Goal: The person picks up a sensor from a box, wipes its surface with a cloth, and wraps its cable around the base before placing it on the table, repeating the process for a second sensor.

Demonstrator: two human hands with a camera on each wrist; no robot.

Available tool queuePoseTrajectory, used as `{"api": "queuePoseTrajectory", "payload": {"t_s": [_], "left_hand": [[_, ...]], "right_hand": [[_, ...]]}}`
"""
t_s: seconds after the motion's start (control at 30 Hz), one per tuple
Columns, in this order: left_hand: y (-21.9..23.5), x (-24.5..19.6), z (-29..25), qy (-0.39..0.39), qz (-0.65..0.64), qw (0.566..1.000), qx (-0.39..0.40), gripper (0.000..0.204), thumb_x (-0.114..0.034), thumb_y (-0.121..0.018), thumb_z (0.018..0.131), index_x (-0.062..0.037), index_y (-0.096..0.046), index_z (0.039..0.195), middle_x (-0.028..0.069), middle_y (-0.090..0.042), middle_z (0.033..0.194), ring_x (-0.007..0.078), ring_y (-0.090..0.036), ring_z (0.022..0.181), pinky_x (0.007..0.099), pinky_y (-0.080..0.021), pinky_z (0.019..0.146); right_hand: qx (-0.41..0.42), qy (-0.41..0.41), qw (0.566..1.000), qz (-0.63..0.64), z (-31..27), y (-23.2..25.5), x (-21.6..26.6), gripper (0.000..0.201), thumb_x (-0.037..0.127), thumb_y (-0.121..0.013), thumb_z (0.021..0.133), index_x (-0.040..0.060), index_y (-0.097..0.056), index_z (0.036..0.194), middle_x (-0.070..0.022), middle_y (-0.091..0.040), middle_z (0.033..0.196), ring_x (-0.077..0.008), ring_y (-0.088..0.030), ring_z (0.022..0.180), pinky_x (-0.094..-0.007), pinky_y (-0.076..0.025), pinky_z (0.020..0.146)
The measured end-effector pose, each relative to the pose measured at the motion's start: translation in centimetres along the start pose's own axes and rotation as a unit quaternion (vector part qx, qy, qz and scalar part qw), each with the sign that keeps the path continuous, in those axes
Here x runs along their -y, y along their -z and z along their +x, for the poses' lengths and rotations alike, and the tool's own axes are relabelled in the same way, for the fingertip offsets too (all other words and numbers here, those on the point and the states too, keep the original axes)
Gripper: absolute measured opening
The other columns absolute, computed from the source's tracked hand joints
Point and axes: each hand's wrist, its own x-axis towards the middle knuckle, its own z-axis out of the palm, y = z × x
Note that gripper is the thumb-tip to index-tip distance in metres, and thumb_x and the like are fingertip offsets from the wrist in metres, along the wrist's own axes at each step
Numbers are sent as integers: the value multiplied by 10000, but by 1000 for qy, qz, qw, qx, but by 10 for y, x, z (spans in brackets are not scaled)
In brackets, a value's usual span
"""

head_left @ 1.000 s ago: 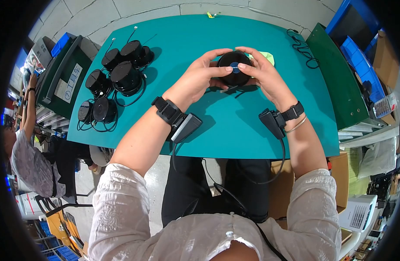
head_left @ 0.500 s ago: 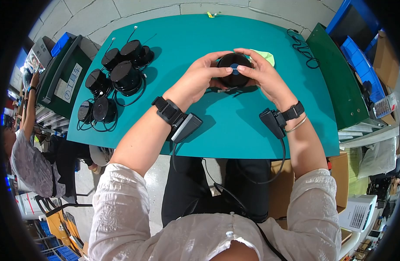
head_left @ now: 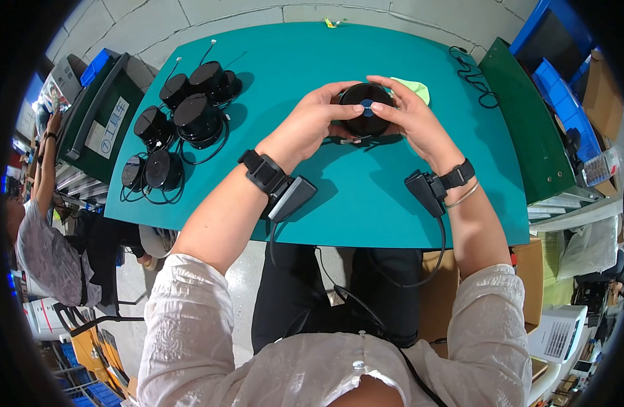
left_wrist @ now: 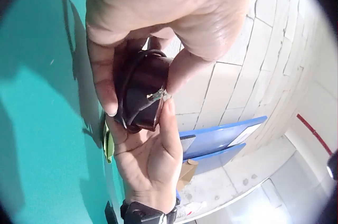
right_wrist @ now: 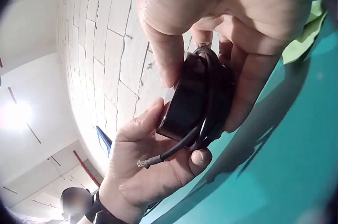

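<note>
Both hands hold a black, cylindrical device (head_left: 363, 126) with a small blue disc (head_left: 367, 107) on its upper face. My left hand (head_left: 317, 114) grips its left side and my right hand (head_left: 415, 117) its right side. The two thumbs rest at the blue disc, while the other fingers wrap the sides. A black cable (right_wrist: 211, 94) is wound round the device, as the right wrist view shows. Its loose end carries a small connector (right_wrist: 143, 163), lying over the left palm in that view. In the head view, the device is held above the green table (head_left: 353, 203).
Several similar black devices (head_left: 198, 122) with cables stand at the table's left. A light green cloth-like piece (head_left: 416, 89) lies behind my right hand. A coiled black cable (head_left: 475, 74) is at the back right. Green cabinets (head_left: 529, 129) flank the table; another person (head_left: 51, 251) is at far left.
The device has shifted slightly toward me, and its loose cable ends below have changed position. Both hands keep their hold, with the thumbs at the blue disc.
</note>
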Motion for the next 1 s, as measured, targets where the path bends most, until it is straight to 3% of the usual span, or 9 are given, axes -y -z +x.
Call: {"api": "queuePoseTrajectory", "payload": {"t_s": [0.27, 0.47, 0.7, 1.0], "left_hand": [[0, 2, 0, 13, 11, 1000, -19, 607, -163, -649, 857, 24, -367, 1361, 160, -486, 1239, 241, -557, 1089, 365, -558, 764], [0, -2, 0, 9, -25, 999, -29, 589, -177, -650, 864, 29, -382, 1346, 153, -513, 1204, 228, -567, 1066, 369, -550, 775], [3, 2, 2, -1, 7, 1000, -31, 530, -171, -640, 871, 28, -431, 1315, 125, -576, 1133, 189, -600, 993, 346, -526, 811], [1, -1, 0, -1, -16, 998, -65, 570, -207, -643, 870, 47, -405, 1322, 154, -560, 1140, 217, -583, 1012, 356, -490, 817]], "right_hand": [[10, -21, 1000, 2, 1, 3, -3, 539, 220, -678, 863, 87, -451, 1333, -110, -561, 1127, -188, -585, 1013, -299, -546, 771], [-44, -5, 999, 31, 0, -1, 0, 463, 187, -683, 860, 80, -435, 1235, -106, -546, 1152, -181, -586, 1009, -323, -551, 769], [-43, 1, 998, 41, 2, 1, -5, 469, 183, -685, 859, 86, -394, 1214, -105, -549, 1143, -169, -583, 1010, -326, -550, 770], [1, 13, 1000, 11, 3, 2, -4, 477, 193, -721, 827, 67, -534, 1247, -37, -591, 1111, -135, -574, 1016, -274, -510, 800]]}}
